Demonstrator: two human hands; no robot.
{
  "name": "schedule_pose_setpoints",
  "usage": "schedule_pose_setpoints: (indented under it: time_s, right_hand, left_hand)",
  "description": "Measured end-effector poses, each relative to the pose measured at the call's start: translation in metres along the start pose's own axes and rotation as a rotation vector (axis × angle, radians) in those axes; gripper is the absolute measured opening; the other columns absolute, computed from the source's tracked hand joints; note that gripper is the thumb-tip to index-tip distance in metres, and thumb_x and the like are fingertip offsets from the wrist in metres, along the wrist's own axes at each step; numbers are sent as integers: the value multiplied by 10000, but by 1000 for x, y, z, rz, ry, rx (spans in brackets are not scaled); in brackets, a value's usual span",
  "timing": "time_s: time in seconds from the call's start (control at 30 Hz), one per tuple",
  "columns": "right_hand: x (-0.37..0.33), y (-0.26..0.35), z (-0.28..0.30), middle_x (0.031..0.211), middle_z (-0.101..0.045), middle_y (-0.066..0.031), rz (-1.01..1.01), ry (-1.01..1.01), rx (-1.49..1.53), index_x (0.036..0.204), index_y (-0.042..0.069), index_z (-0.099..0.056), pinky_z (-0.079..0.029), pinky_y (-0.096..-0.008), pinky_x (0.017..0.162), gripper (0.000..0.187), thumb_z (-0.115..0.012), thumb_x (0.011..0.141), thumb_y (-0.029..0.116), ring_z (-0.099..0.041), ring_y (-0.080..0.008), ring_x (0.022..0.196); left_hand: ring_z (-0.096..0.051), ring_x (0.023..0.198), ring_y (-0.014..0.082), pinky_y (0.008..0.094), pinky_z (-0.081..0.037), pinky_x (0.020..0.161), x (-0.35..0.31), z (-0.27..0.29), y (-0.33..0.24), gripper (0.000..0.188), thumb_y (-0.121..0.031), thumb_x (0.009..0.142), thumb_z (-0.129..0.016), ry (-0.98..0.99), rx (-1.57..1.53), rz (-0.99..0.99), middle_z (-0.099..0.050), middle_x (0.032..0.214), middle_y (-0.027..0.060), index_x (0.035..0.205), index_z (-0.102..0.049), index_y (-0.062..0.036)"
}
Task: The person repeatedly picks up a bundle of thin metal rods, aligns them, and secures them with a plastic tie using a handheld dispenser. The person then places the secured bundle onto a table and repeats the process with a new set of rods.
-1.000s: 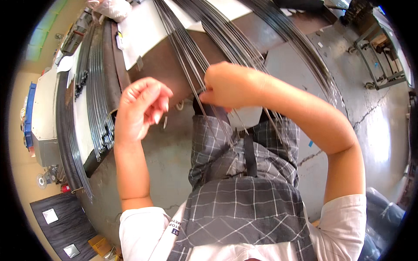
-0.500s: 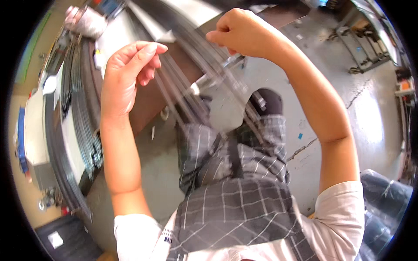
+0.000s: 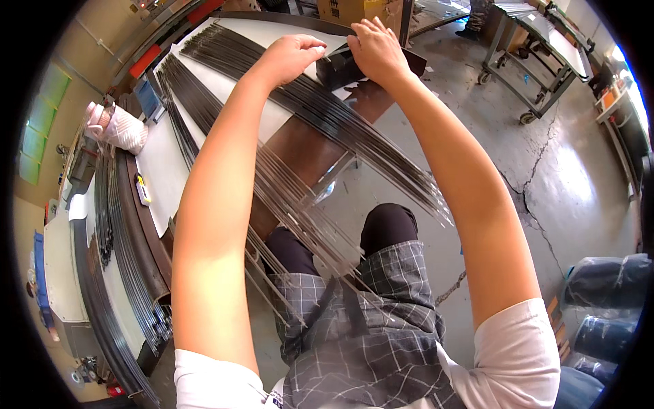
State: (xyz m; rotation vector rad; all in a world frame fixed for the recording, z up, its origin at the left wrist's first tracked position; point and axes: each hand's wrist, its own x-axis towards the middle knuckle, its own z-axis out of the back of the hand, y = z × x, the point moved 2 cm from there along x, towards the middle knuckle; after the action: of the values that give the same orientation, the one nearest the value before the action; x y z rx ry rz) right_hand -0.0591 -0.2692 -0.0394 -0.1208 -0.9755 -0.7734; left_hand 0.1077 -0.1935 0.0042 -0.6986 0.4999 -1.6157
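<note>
Both my arms reach forward over a table carrying bundles of thin dark metal rods. My left hand (image 3: 289, 60) is above the far bundle of rods (image 3: 327, 112), its thumb and forefinger pinched together; what they hold, if anything, is too small to make out. Just right of it, my right hand (image 3: 378, 53) has its fingers stretched out, beside a black box-like object (image 3: 338, 68) at the table's far side. A nearer bundle of rods (image 3: 293, 184) passes under my left forearm, its ends jutting past the table edge over my lap.
Left of me, a pink-and-white bottle (image 3: 122, 128) and a yellow-and-white marker (image 3: 142, 189) rest near more dark rods (image 3: 129, 252). A cardboard box (image 3: 361, 10) stands beyond the table. A wheeled cart (image 3: 535, 51) is at far right; plastic-wrapped rolls (image 3: 606, 293) lie at lower right.
Both hands have moved farther forward and closer together, the left one also rightward. My right hand's fingers went from curled to stretched out. The view has shifted, showing more of the table's far side.
</note>
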Motion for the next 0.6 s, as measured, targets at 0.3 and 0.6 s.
schedule_pose_setpoints:
  time_s: [0.3, 0.6]
  right_hand:
    - [-1, 5, 5, 947, -623, -50, -26, 132, -85, 804, 68, -661, -403, -379, 912, 240, -445, 839, 166, -556, -215, 1026]
    - [2, 1, 1, 977, -634, -173, -132, 90, 29, 988, 8, -635, -419, -385, 887, 328, -447, 862, 246, -582, -335, 921]
  left_hand:
    - [-529, 879, 54, 232, -373, 746, 40, 2, 1, 171, -272, 787, -646, 253, 34, 264, -646, 905, -26, 857, -660, -116]
    - [-527, 932, 67, 268, -376, 788, 37, 16, 13, 210, -283, 776, -661, 256, -91, 296, -642, 968, -26, 893, -646, -110]
